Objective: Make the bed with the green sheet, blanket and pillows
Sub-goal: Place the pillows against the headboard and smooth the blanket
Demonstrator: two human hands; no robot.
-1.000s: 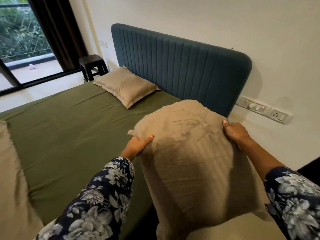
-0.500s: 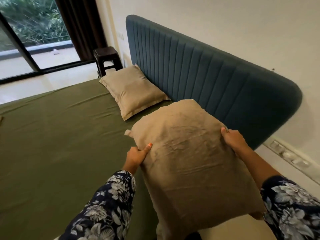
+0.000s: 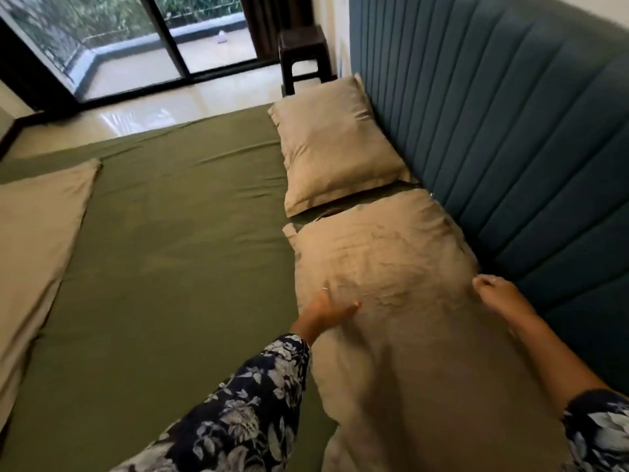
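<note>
**A bedroom in a home**

The place was a bedroom. Ahead of the left hand [image 3: 323,310] a green sheet [image 3: 177,267] covered a wide bed, and two beige pillows [image 3: 337,144] lay just beyond. A padded blue headboard [image 3: 503,137] ran beside the right hand [image 3: 500,294]. Far past both hands stood a dark stool [image 3: 304,52], a curtain and sliding glass doors [image 3: 136,46] onto a balcony.

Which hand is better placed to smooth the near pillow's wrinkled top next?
Probably the left hand: its fingers already lie on the near pillow beside the creases. The right hand sits at the pillow's edge by the headboard.
</note>
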